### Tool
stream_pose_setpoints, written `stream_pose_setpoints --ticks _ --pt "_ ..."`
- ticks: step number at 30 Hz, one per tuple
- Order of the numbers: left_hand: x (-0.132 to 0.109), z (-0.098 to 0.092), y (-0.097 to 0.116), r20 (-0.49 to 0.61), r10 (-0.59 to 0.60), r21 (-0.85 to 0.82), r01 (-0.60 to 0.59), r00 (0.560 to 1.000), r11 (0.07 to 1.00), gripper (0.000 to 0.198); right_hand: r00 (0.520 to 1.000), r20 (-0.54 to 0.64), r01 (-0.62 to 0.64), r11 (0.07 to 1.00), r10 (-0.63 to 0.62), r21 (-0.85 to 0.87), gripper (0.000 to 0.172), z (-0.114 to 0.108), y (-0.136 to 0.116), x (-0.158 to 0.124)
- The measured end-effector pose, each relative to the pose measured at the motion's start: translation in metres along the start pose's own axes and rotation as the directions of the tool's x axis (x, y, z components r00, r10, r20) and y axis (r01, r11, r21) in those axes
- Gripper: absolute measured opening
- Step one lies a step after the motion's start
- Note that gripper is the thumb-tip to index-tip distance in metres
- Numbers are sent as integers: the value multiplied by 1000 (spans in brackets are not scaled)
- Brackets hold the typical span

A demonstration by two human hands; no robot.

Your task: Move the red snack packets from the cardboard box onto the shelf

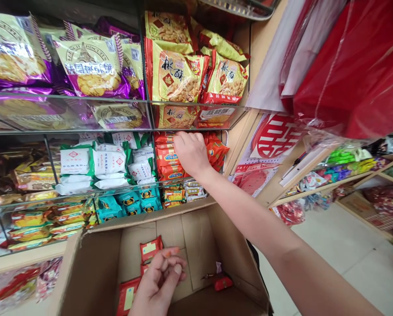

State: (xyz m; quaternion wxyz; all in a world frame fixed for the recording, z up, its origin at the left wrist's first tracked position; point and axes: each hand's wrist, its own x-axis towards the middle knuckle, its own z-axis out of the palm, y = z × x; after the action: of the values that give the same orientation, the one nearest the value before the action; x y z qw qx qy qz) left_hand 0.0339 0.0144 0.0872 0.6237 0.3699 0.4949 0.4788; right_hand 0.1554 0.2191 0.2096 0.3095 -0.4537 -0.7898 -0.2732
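Fingers (170,263) of the left hand (157,281) are curled loosely together inside the open cardboard box (94,263), tips close to one another; whether they pinch anything cannot be told. Directly beneath and beside this hand lie red snack packets (151,248), one against the back wall of the box and others under the wrist. A small red object (223,283) sits apart on the box floor, to the right.

Beyond the box, the right hand (191,153) reaches into a glass-fronted shelf compartment (183,182). Its fingers are bent and pressed together onto a stack of red-and-orange packets (166,158); the fingertips are hidden behind the knuckles, so the grip itself cannot be confirmed. More orange packets (218,151) stand just beside the hand on its right.

White-and-green packets (107,162) fill the neighbouring compartment to the left, with teal packets (127,202) below them. On the tier above, yellow-and-red biscuit bags (180,74) and purple-and-gold bags (91,66) stand upright. Red bags (357,66) hang at far right.
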Motion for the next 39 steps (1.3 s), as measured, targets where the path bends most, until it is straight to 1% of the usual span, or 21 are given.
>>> stream_pose_setpoints --ticks 3,6,8,10,12,14,16,20,22,24,25,27,28,29,31,33,35,37,39 --pt "-1 -4 -10 102 -19 57 14 995 998 30 998 27 -64 997 65 -37 32 -4 -10 2" --pt "1 -13 -19 201 -69 125 44 977 991 28 995 11 -100 994 100 -39 31 -8 -21 -8" --pt "3 -18 -25 216 -92 150 60 972 987 28 997 7 -72 997 73 -29 34 -10 -28 -18" --pt "5 -21 -29 212 -97 178 59 973 982 28 999 26 -45 999 45 -14 42 -11 -34 -22" --pt "7 -22 -32 223 -104 194 61 969 979 27 998 51 -48 999 48 3 54 -9 -38 -20" --pt "7 -21 -33 238 -113 207 64 965 976 28 995 69 -69 997 67 20 60 -6 -40 -12" --pt "8 -20 -32 251 -126 246 63 960 967 28 993 81 -86 996 82 39 58 -2 -40 -2" --pt "8 -22 -29 253 -155 385 48 955 922 28 990 92 -111 992 105 66 42 5 -37 15" --pt "8 -23 -29 260 -156 457 21 953 889 26 985 125 -133 988 123 76 41 7 -36 21" --pt "11 -27 -28 285 -160 552 -25 945 834 25 973 182 -159 984 141 86 43 7 -36 27" --pt "13 -30 -28 293 -173 626 -52 940 778 25 966 213 -171 981 148 91 43 6 -35 29" --pt "20 -40 -29 282 -217 791 -98 935 604 28 950 264 -197 975 165 100 44 6 -35 32" --pt "25 -48 -30 256 -238 863 -111 937 493 31 944 279 -210 972 173 108 45 6 -35 33" --pt "30 -57 -32 222 -251 907 -105 942 408 33 942 286 -218 968 176 123 46 7 -35 32" --pt "42 -76 -37 143 -246 956 -69 959 285 36 946 278 -216 963 165 163 49 9 -35 30" --pt "55 -91 -43 85 -228 974 -32 970 225 40 949 274 -210 959 153 190 50 12 -35 28" --pt "68 -98 -46 67 -201 979 -26 977 201 43 944 290 -220 957 159 190 51 14 -34 27" --pt "82 -97 -47 79 -168 980 -45 983 196 44 940 297 -230 956 169 184 53 13 -32 28" --pt "93 -89 -46 97 -138 981 -71 986 183 45 948 276 -217 958 161 186 55 8 -31 27"
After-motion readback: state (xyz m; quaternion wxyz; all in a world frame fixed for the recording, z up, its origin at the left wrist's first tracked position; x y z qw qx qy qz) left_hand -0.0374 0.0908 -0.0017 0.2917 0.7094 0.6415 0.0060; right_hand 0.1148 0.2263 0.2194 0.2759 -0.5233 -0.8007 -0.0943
